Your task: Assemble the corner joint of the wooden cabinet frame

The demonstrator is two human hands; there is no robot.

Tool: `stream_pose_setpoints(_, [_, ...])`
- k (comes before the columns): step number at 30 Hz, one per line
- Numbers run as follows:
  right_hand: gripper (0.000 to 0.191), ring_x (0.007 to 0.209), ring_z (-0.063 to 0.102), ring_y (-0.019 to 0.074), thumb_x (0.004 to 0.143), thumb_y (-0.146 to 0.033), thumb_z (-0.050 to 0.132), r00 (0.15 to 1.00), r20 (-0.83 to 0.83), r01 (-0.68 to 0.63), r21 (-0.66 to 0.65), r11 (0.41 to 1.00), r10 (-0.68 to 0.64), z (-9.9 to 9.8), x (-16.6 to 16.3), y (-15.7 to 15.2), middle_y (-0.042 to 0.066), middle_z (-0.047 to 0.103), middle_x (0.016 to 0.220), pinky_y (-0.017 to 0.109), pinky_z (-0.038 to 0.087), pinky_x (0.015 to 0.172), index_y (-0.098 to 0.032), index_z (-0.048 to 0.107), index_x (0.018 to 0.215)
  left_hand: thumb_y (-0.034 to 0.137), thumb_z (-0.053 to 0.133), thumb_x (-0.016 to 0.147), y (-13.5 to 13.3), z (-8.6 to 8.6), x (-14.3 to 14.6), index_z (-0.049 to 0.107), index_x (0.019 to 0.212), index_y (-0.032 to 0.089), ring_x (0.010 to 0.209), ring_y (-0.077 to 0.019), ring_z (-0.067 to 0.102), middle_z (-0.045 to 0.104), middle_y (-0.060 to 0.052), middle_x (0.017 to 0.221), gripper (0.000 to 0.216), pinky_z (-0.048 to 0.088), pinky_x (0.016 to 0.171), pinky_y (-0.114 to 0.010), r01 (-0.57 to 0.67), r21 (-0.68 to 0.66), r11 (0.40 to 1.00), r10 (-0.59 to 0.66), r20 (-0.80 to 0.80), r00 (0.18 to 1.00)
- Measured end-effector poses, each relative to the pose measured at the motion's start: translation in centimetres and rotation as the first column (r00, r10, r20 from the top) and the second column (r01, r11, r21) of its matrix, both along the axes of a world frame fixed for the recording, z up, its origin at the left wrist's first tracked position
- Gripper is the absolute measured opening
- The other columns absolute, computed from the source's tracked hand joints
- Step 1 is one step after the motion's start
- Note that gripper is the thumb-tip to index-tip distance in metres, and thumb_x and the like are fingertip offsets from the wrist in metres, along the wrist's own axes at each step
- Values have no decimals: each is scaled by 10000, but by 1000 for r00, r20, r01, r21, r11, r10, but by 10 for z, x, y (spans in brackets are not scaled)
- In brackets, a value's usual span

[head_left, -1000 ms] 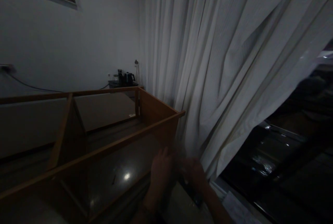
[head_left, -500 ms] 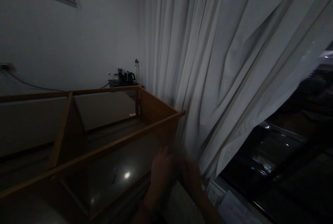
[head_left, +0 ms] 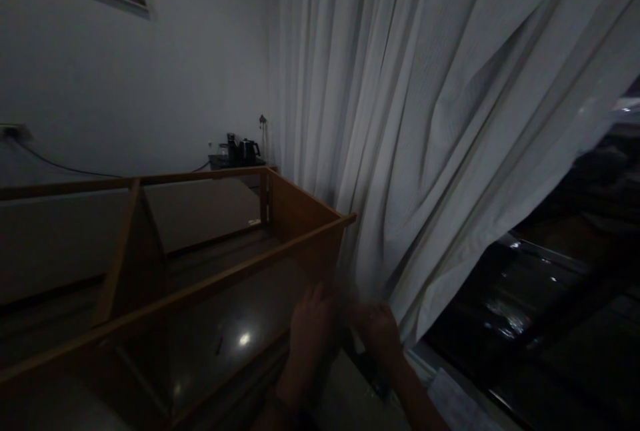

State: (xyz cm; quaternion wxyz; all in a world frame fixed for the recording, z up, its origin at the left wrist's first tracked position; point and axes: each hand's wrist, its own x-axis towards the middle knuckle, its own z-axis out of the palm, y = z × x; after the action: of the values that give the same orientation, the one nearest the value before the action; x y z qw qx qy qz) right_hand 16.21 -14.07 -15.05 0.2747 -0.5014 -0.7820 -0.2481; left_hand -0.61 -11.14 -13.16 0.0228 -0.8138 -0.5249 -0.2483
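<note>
A brown wooden furniture frame [head_left: 240, 264] with a divider and open compartments stretches from the left to the middle of the view. By its near right end, low in the picture, my left hand [head_left: 311, 317] has its fingers bent in against the dark end panel [head_left: 327, 261]. My right hand [head_left: 377, 331] is closed just to the right, its fingers turned toward the left hand. Whatever lies between the two hands is dark and smeared, too dim to name. Below them shows a pale flat surface [head_left: 345, 384].
White curtains [head_left: 400, 117] hang right beside the frame's end. Dark glossy items [head_left: 520, 291] stand beyond them at the right. Behind the frame, a black kettle [head_left: 247, 149] sits on a small dark stand. A cable [head_left: 65, 167] runs along the wall. A light reflects inside the frame.
My right hand has shifted slightly right and its fingers look more closed. My left hand stays almost in place by the frame's end.
</note>
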Motion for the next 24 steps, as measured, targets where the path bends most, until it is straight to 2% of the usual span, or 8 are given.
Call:
stream_pose_setpoints(4, [213, 685, 601, 158, 962, -243, 444, 1000, -3, 0, 1, 1000, 0, -3, -2, 0, 16, 699, 740, 300, 329, 709, -232, 654, 928, 320, 533, 862, 1, -2, 0, 597, 1142, 409, 1011, -187, 499, 537, -12, 1166, 300, 458, 775, -282, -9, 8, 1000, 9, 10, 1000])
stream_pose_setpoints(7, [363, 666, 598, 158, 989, -310, 352, 983, -180, 26, -79, 997, -40, -11, -11, 0, 32, 686, 714, 297, 355, 709, -213, 645, 800, 309, 544, 856, 0, -1, 0, 607, 1132, 395, 984, -182, 505, 539, -15, 1154, 296, 456, 754, -273, -6, -3, 1000, 6, -9, 1000])
stream_pose_setpoints(10, [492, 630, 594, 162, 983, -447, 280, 884, -449, 18, -243, 970, -128, -19, -25, -2, 32, 668, 679, 284, 393, 664, -204, 637, 747, 297, 542, 856, -1, 1, 0, 613, 1128, 387, 987, -183, 503, 539, -22, 1153, 295, 450, 762, -275, -9, -4, 1000, 9, -19, 1000])
stream_pose_setpoints(12, [550, 590, 586, 159, 960, -528, 266, 782, -598, -63, -355, 933, -175, -23, -32, -3, 25, 657, 650, 263, 408, 592, -194, 636, 729, 300, 543, 855, -2, 2, 0, 601, 1145, 398, 996, -188, 502, 536, -23, 1165, 312, 449, 768, -281, -12, -10, 1000, 12, -21, 1000])
stream_pose_setpoints(14, [579, 575, 586, 157, 944, -565, 260, 715, -670, -134, -413, 901, -201, -23, -36, -3, 24, 659, 654, 251, 418, 552, -180, 641, 741, 298, 542, 854, -2, 3, 0, 593, 1158, 402, 1000, -190, 501, 532, -27, 1174, 325, 450, 760, -280, -16, -21, 1000, 15, -27, 1000])
stream_pose_setpoints(16, [555, 614, 608, 165, 948, -551, 269, 738, -646, -113, -404, 908, -195, -22, -35, -4, 34, 681, 716, 261, 438, 588, -180, 653, 798, 289, 536, 857, -2, 2, 0, 594, 1160, 395, 1010, -192, 498, 531, -31, 1179, 327, 451, 765, -281, -20, -21, 1000, 19, -32, 999])
stream_pose_setpoints(20, [394, 773, 644, 199, 961, -461, 347, 924, -372, 7, -220, 975, -91, -16, -23, -4, 73, 706, 905, 327, 436, 745, -201, 629, 1052, 280, 526, 863, -1, -1, 0, 591, 1160, 399, 1015, -190, 502, 535, -25, 1178, 326, 453, 773, -283, -10, -30, 1000, 9, -19, 1000])
stream_pose_setpoints(24, [270, 755, 636, 191, 962, -355, 419, 997, -81, 3, -53, 999, -7, -18, -9, 0, 60, 710, 836, 333, 401, 734, -222, 631, 1063, 266, 518, 864, -1, -1, 0, 597, 1150, 401, 1041, -203, 500, 526, -22, 1213, 325, 458, 790, -298, -9, -29, 1000, 9, -5, 1000])
